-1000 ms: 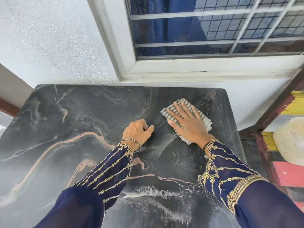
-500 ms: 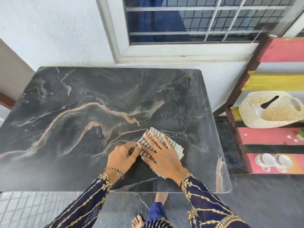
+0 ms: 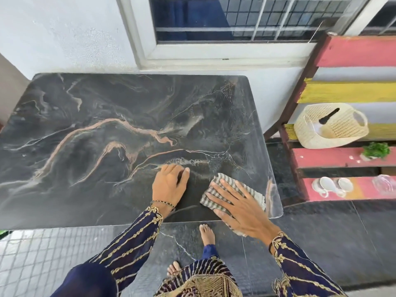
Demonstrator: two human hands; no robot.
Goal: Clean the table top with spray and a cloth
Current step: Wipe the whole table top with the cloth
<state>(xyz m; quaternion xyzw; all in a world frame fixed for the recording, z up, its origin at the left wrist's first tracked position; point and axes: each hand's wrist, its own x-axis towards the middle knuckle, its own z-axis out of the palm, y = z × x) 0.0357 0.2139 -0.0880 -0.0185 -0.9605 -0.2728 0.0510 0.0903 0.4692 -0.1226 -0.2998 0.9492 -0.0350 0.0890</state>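
A dark marble table top [image 3: 90, 133] with pink and white veins fills the middle of the view. A grey-and-white striped cloth [image 3: 222, 185] lies on its near right corner, partly over the front edge. My right hand [image 3: 240, 206] presses flat on the cloth with fingers spread. My left hand [image 3: 169, 185] rests on the bare marble just left of the cloth, fingers loosely curled, holding nothing. No spray bottle is in view.
A white wall and barred window [image 3: 235, 18] stand behind the table. To the right is a pink and yellow slatted shelf [image 3: 353, 50] with a woven basket [image 3: 330, 127], a small green plant [image 3: 376, 151] and white cups [image 3: 330, 185]. Dark tiled floor [image 3: 321, 232] and my bare feet lie below.
My right hand has dragged the cloth from the far right of the table to the near right corner. My left hand slid back toward the front edge beside it.
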